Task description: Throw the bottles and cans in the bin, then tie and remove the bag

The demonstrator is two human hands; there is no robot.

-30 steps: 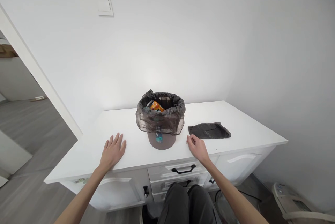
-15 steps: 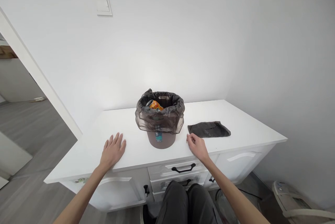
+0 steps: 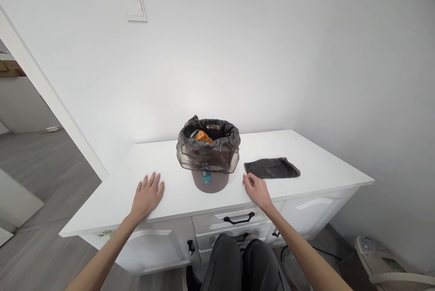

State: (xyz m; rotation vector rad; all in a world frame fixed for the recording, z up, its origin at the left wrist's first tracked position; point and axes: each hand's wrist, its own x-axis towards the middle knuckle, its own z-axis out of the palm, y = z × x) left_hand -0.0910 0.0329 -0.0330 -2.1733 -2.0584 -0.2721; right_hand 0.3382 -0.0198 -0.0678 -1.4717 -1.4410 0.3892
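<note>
A brown trash bin [image 3: 217, 183] stands upright on the white cabinet top, lined with a dark translucent garbage bag [image 3: 207, 159] folded over its rim. Inside lies an orange drink can [image 3: 203, 136], tilted, partly hidden by the bag. My left hand [image 3: 147, 195] rests palm down to the left of the bin, fingers spread, touching only the cabinet top. To the bin's right, my right hand [image 3: 256, 190] lies loosely curled near the front edge, with nothing visible in its fingers. Just beyond it is a folded black garbage bag [image 3: 273, 168], lying flat.
The white cabinet [image 3: 159, 248] has drawers with black handles [image 3: 239, 218] below its top. A wall rises behind it, with a light switch [image 3: 136, 9] at upper left. A doorway opens on the left. At lower right stands a beige appliance [image 3: 379, 254] on the floor.
Both hands, the bin and the folded bag keep their places. Only the view has shifted very slightly.
</note>
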